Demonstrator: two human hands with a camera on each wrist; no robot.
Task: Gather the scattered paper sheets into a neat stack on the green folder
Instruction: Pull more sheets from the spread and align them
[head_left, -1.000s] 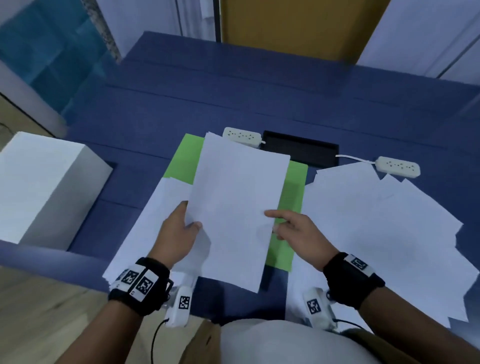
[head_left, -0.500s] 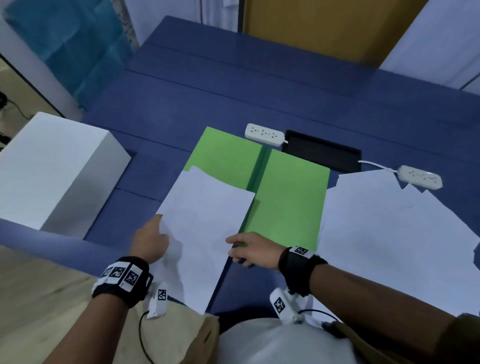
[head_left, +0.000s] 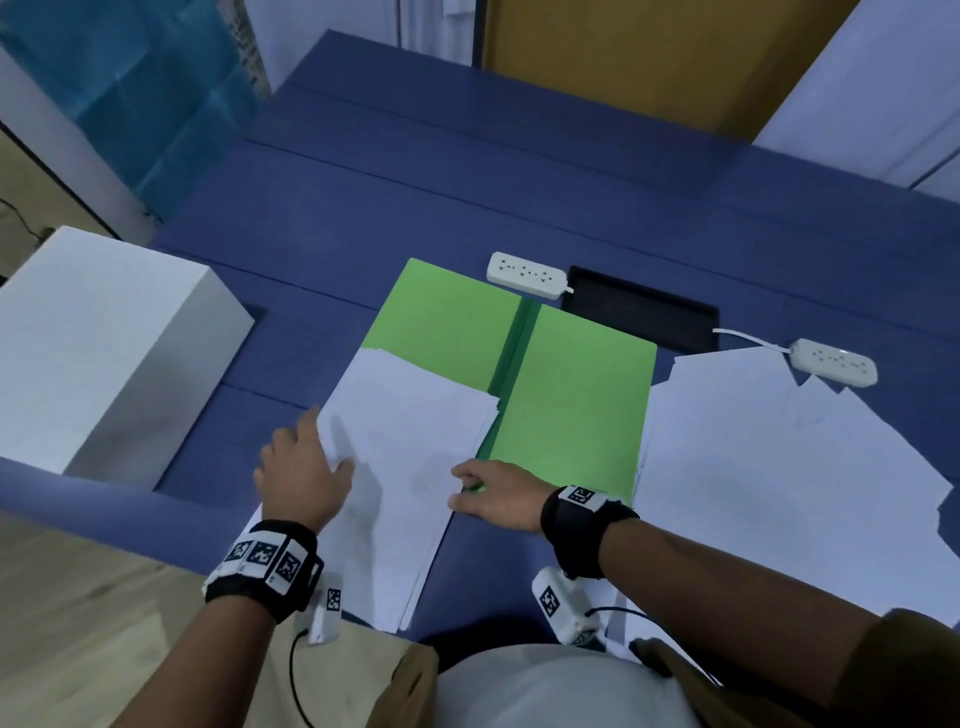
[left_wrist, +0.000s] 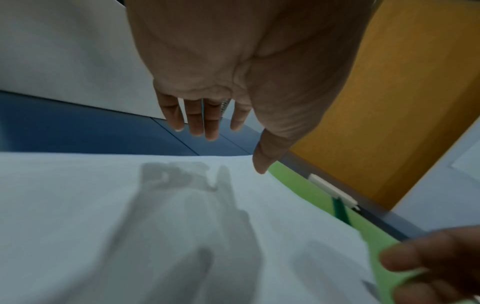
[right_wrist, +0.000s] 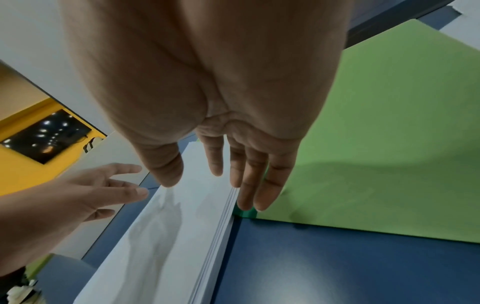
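Two piles of paper are in play, and the risk sits with the near-left one: the gathered stack (head_left: 410, 467) lies only partly on the green folder (head_left: 576, 400), its near end hanging past the blue table (head_left: 467, 197) edge. A careless shove could fan the sheets or tip them off toward the floor, I'd say. The left hand (head_left: 301, 473) hovers at the stack's left edge, fingers straight and spread, gripping nothing. The right hand (head_left: 493, 493) is flat too, its fingertips (right_wrist: 249, 201) down at the stack's right edge, right by the folder's dark green spine. So the stack sits between both hands. Well off to the right, the scattered sheets (head_left: 779, 467) lie loose and overlapping beside the folder, one corner near a white power strip (head_left: 836, 362); dragging them could snag it.
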